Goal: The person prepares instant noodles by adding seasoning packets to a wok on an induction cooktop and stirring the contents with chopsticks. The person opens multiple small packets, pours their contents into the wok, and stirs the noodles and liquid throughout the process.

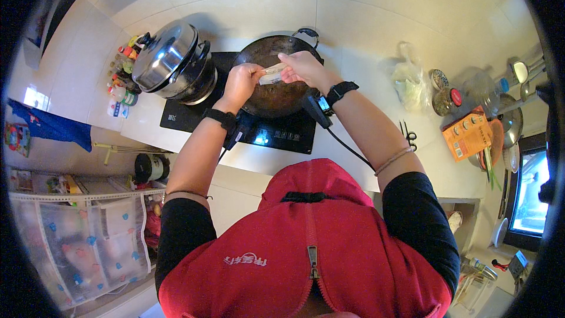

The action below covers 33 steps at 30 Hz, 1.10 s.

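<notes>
Over the dark wok (276,101), both hands hold a small pale packet (272,76) stretched between them. My left hand (242,83) pinches its left end with thumb and fingertips. At the other end, my right hand (304,70) grips it, thumb raised. The packet bears small print, and whether it is torn cannot be made out. The wok sits on a black glass induction cooktop (287,137) with a lit display. Its far handle (307,33) points to the wall. Nothing distinct shows inside the wok's brown, worn bowl.
Left of the wok stands a lidded steel pot (176,64), beside several condiment bottles (123,79). To the right lie a plastic bag (408,81) with pale green contents, black scissors (409,136), a red-lidded jar (446,100), an orange packet (468,134) and green onions (489,165).
</notes>
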Available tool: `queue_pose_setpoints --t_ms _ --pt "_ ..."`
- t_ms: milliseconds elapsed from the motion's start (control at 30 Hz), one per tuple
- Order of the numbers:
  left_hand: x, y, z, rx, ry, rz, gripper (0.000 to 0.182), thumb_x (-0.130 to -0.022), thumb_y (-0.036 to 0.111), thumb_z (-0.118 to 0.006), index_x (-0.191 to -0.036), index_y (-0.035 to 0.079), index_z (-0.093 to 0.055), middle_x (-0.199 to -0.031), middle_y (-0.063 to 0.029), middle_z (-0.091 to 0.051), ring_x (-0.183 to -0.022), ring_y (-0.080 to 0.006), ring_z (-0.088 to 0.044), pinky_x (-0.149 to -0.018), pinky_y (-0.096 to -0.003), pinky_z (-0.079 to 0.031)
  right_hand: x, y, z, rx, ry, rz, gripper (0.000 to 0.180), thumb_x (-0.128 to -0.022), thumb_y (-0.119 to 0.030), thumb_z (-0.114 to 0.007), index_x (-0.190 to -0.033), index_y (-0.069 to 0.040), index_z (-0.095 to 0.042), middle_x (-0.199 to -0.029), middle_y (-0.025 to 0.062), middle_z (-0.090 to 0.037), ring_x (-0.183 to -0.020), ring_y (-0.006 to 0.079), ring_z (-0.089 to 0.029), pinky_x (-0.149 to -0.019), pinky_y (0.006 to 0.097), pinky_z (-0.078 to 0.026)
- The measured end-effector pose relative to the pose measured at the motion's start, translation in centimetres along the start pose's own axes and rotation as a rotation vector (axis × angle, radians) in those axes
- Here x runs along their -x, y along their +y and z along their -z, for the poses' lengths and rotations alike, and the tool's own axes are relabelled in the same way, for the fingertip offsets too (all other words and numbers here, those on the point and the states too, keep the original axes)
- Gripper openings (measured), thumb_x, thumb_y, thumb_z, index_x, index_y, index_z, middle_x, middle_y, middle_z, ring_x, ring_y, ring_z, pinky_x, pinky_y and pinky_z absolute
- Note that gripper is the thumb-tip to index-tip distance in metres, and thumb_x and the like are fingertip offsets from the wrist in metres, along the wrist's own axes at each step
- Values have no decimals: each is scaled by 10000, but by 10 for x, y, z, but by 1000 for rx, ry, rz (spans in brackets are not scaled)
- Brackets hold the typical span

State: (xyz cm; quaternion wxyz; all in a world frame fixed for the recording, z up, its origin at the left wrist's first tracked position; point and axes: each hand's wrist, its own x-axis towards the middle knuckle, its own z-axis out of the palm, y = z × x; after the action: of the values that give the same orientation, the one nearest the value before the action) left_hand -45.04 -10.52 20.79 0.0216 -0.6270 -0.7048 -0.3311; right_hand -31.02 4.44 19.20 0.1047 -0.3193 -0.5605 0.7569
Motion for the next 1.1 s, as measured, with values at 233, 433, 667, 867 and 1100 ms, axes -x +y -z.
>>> queue_pose_setpoints --t_ms 233,433,667,867,1100 --pt "-19 -11 -1 69 -185 171 129 -801 140 -676 -809 13 -698 -657 -123 -658 -583 -201 -648 -554 -315 -491 -12 -6 2 567 44 260 254 -843 -209 -658 -786 38 -668 -639 82 -638 -544 130 -613 -521 253 -505" --pt "-25 -7 -4 90 -197 198 118 -754 116 -691 -758 0 -675 -630 -135 -642 -545 -208 -622 -542 -321 -478 -15 -9 -3 666 -6 288 185 -842 -139 -632 -795 37 -664 -623 82 -633 -527 128 -606 -508 258 -500" --pt "-32 -5 -1 66 -329 249 106 -708 98 -705 -794 40 -685 -758 -163 -656 -724 -314 -640 -660 -384 -497 -15 0 -3 623 38 334 161 -856 -109 -619 -843 45 -662 -652 86 -642 -565 126 -622 -534 255 -513" --pt "-32 -14 -13 -173 -237 -32 103 -753 130 -674 -795 36 -668 -775 -161 -636 -744 -343 -613 -645 -416 -469 23 51 42 271 84 470 321 -873 -151 -625 -1146 6 -564 -793 85 -644 -661 130 -610 -571 283 -516" --pt "-44 -23 -15 -210 -388 28 204 -837 163 -620 -750 -21 -601 -731 -200 -618 -705 -367 -611 -634 -438 -475 221 200 222 617 818 128 240 -866 -192 -564 -1027 -30 -638 -984 189 -640 -938 343 -610 -816 419 -482"
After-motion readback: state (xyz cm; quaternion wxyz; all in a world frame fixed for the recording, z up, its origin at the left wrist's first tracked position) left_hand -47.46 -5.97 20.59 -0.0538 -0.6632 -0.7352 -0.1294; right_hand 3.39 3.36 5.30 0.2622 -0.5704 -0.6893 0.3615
